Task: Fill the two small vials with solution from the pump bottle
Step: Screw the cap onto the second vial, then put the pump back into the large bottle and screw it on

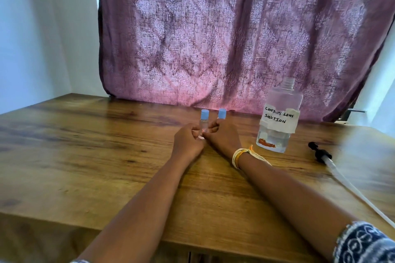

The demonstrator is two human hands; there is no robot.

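Two small clear vials with blue caps stand side by side at the middle of the wooden table. My left hand [188, 141] pinches the left vial [204, 120] near its base. My right hand [222, 137] grips the right vial [221, 114], and only its cap and neck show above my fingers. The clear solution bottle [277, 117], labelled "contact lens solution", stands to the right with its neck open and a little liquid at the bottom. Its black pump head with a long white tube [324, 157] lies on the table further right.
A purple patterned curtain [235, 38] hangs right behind the table's far edge. The wooden table [85, 156] stretches wide to the left and toward me. A white wall [42, 28] stands at the left.
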